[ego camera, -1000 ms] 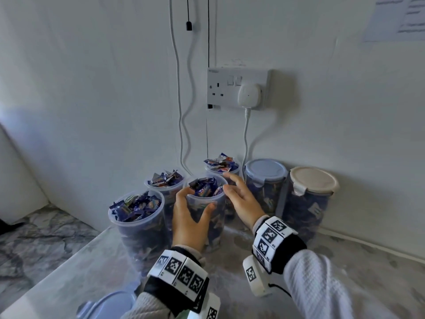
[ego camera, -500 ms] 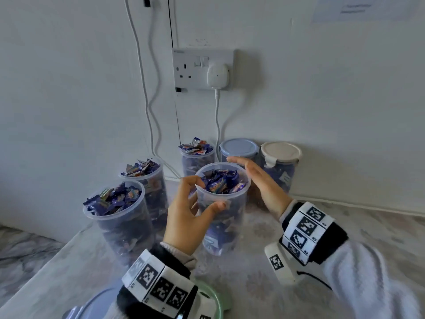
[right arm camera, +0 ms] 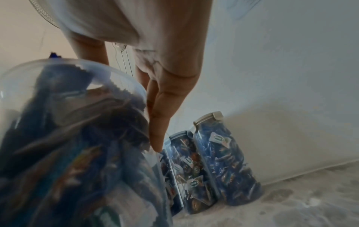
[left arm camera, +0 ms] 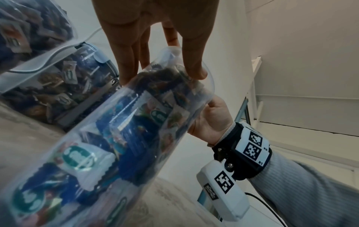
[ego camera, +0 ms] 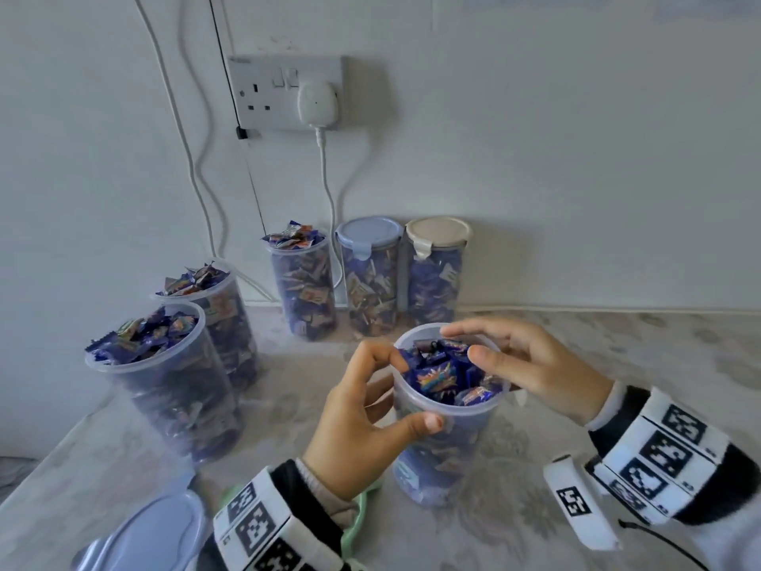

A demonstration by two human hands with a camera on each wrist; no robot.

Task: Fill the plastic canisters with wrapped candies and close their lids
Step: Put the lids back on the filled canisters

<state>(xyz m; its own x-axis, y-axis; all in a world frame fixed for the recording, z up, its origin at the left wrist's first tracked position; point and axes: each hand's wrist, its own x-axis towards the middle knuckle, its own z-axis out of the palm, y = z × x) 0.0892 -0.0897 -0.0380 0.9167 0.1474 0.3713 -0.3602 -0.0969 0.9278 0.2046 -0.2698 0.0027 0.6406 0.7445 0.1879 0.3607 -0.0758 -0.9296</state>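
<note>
The left hand (ego camera: pixel 354 422) is curled, thumb opposed to fingers in a grip. The right hand (ego camera: pixel 531 364) is extended forward, fingers nearly straight.

Soft, cool daylight fills the room, even and rather flat; the wall (ego camera: pixel 535 158) carries only faint shadows beside the socket (ego camera: pixel 284 92). Wide-angle bending curves the edges. Both wrist views smear close up, the canister (right arm camera: pixel 68 138) perhaps motion-blurred, with pale glare along its rim.
</note>
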